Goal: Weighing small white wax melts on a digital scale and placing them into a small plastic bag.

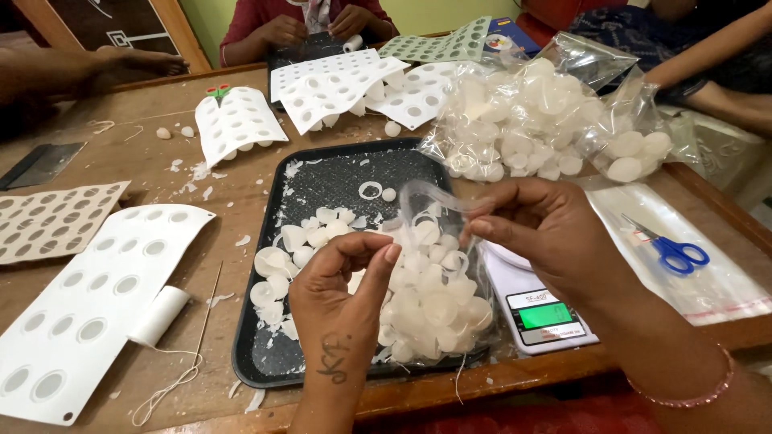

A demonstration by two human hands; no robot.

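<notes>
My left hand (342,285) and my right hand (543,229) hold open the mouth of a clear plastic bag (438,301) filled with several white discs. The bag lies over the right side of a black tray (346,173). Each hand pinches the bag's thin top edge, the left at its near side, the right at its far side. More loose white discs (277,261) lie on the tray to the left of the bag.
A small digital scale (543,313) sits under my right wrist. Blue scissors (671,251) lie on a plastic sheet at right. Two full disc bags (515,120) stand behind the tray. Punched white sheets (88,297), a thread spool (159,315) and another person's hands (318,28) surround it.
</notes>
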